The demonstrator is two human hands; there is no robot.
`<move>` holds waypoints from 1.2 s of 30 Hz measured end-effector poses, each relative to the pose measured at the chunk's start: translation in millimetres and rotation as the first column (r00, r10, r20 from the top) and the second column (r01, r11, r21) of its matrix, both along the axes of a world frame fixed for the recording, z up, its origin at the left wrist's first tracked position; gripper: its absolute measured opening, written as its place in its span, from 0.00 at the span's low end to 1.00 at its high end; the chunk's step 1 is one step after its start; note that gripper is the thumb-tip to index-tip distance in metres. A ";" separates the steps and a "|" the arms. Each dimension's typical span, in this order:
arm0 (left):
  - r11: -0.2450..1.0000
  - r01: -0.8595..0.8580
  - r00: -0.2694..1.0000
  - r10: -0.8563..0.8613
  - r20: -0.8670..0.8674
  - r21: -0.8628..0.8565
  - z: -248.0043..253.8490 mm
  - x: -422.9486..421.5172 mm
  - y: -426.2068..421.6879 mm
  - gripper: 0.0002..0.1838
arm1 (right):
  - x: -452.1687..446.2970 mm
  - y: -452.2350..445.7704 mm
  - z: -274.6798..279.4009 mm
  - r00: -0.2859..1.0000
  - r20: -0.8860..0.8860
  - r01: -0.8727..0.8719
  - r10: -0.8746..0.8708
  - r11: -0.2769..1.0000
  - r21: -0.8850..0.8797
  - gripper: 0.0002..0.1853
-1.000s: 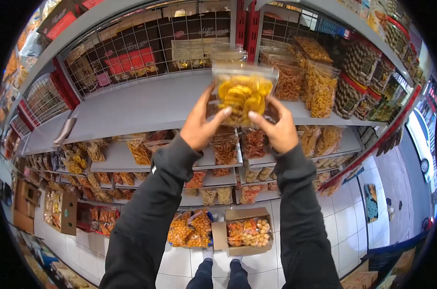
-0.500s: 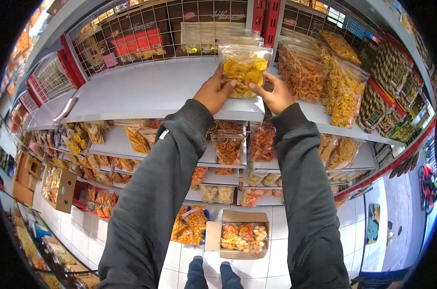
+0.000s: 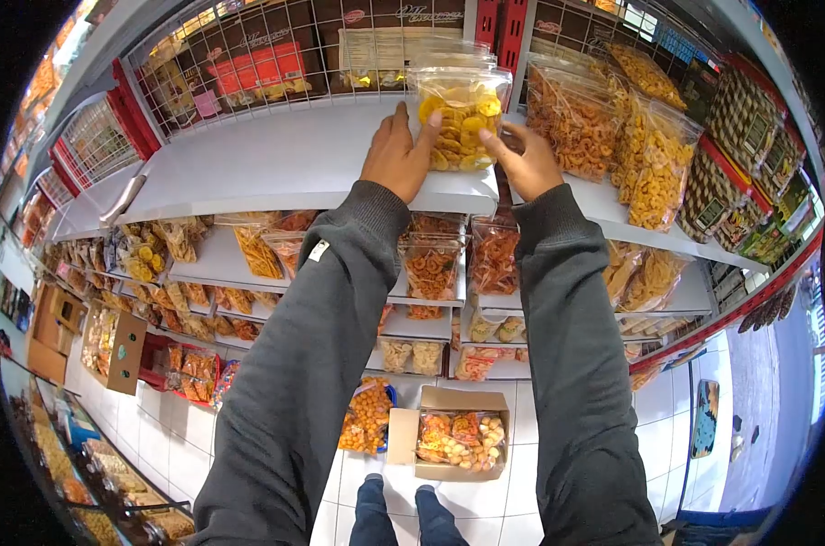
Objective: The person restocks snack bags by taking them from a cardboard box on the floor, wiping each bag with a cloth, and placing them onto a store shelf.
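A clear zip bag of round yellow chips stands upright on the top white shelf, in front of similar bags. At its left side is my left hand, fingers stretched out and apart, the thumb over the bag's edge. My right hand is at the other side with fingers spread and the thumb against the lower front corner. Neither hand is wrapped around the bag; whether the thumbs still press on it I cannot tell.
Bags of brown curly snacks stand right of a red post. A wire grid backs the shelf. Lower shelves hold more snack bags. On the floor are an open cardboard box and a bag of orange balls.
My hands have loosened from the bag's sides, with the left fingers straightening and moving off to the left. The bag stands slightly further back on the shelf.
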State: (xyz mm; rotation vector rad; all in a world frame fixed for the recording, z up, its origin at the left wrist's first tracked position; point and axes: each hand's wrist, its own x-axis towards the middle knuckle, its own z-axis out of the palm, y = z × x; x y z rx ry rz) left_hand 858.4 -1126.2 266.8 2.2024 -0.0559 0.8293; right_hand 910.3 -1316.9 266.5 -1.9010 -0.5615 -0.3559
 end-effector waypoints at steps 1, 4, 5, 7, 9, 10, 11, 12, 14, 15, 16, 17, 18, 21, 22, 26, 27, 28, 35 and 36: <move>1.000 -0.010 1.000 0.010 0.022 -0.007 -0.9 -1.6 -0.8 0.40 | -5.5 1.2 3.1 1.000 -0.002 -0.001 0.001 0.998 0.065 0.37; 0.999 -0.042 0.992 0.042 0.119 -0.004 1.9 -6.3 -1.8 0.38 | -9.8 8.2 3.3 0.975 0.103 0.179 -0.198 0.970 0.166 0.32; 0.999 -0.052 0.986 0.049 0.162 0.010 2.6 -8.1 -3.1 0.37 | -13.7 10.4 3.4 0.952 0.176 0.213 -0.250 0.956 0.201 0.31; 0.998 -0.061 0.935 0.063 0.348 -0.016 1.9 -14.3 -6.1 0.30 | -25.3 13.3 7.5 0.903 0.275 0.270 -0.331 0.933 0.237 0.28; 0.995 0.000 0.905 0.044 0.423 -0.102 2.5 -34.8 -6.0 0.24 | -45.2 10.7 16.0 0.886 0.340 0.231 -0.314 0.937 0.263 0.26; 0.990 0.030 0.887 0.038 0.460 -0.141 5.8 -50.7 -6.1 0.22 | -61.8 11.8 24.1 0.877 0.371 0.208 -0.304 0.938 0.276 0.26; 0.987 0.035 0.885 0.043 0.464 -0.157 6.0 -69.8 -6.8 0.18 | -82.4 10.9 29.6 0.898 0.352 0.161 -0.265 0.941 0.297 0.24; 0.984 0.038 0.883 0.048 0.467 -0.173 4.9 -91.8 -7.5 0.14 | -105.1 9.4 37.0 0.907 0.336 0.162 -0.255 0.946 0.281 0.24; 0.982 0.070 0.910 0.009 0.414 -0.176 1.0 -143.4 -6.7 0.12 | -152.1 11.1 49.7 0.930 0.309 0.120 -0.200 0.958 0.260 0.24; 0.975 0.088 0.924 -0.003 0.382 -0.204 -5.0 -169.8 -5.7 0.11 | -173.4 13.1 49.0 0.939 0.299 0.099 -0.171 0.965 0.242 0.24; 0.967 0.104 0.935 -0.016 0.355 -0.230 -12.1 -195.7 -4.6 0.10 | -193.1 16.0 46.6 0.945 0.294 0.076 -0.142 0.971 0.227 0.24; 0.951 0.112 0.955 -0.022 0.297 -0.289 -29.1 -220.6 -2.2 0.09 | -211.0 20.8 38.4 0.975 0.203 0.036 -0.091 0.965 0.259 0.23; 0.931 0.113 0.971 -0.030 0.236 -0.347 -48.4 -246.5 1.0 0.09 | -227.3 26.8 25.1 0.994 0.109 -0.002 -0.031 0.957 0.291 0.23; 0.929 -0.002 1.000 0.013 0.026 -0.370 -95.8 -343.5 4.3 0.08 | -273.6 44.0 -37.2 0.996 0.050 -0.080 0.076 0.993 0.090 0.22; 0.911 -0.037 0.998 0.015 -0.055 -0.411 -121.1 -374.5 6.3 0.08 | -292.0 52.8 -60.5 0.993 -0.013 -0.121 0.121 0.992 0.039 0.22; 0.741 -0.254 0.936 0.027 -0.350 -0.622 -193.3 -496.3 15.1 0.08 | -363.6 98.4 -151.3 0.838 -0.411 -0.348 0.358 0.932 0.103 0.23; 0.676 -0.327 0.907 0.028 -0.420 -0.661 -204.7 -520.2 22.2 0.08 | -380.3 111.5 -155.9 0.787 -0.469 -0.384 0.401 0.913 0.136 0.23; 0.603 -0.399 0.876 0.027 -0.482 -0.691 -212.6 -541.1 32.0 0.08 | -394.0 125.7 -159.3 0.729 -0.520 -0.422 0.444 0.891 0.169 0.22; 0.353 -0.469 0.875 0.309 -0.372 -0.810 -227.2 -607.9 115.7 0.09 | -467.8 245.2 -159.4 0.492 -0.602 -0.674 0.629 0.713 0.194 0.22; 0.345 -0.465 0.872 0.341 -0.353 -0.815 -213.7 -610.5 133.4 0.10 | -477.4 265.1 -159.4 0.458 -0.596 -0.696 0.659 0.683 0.220 0.22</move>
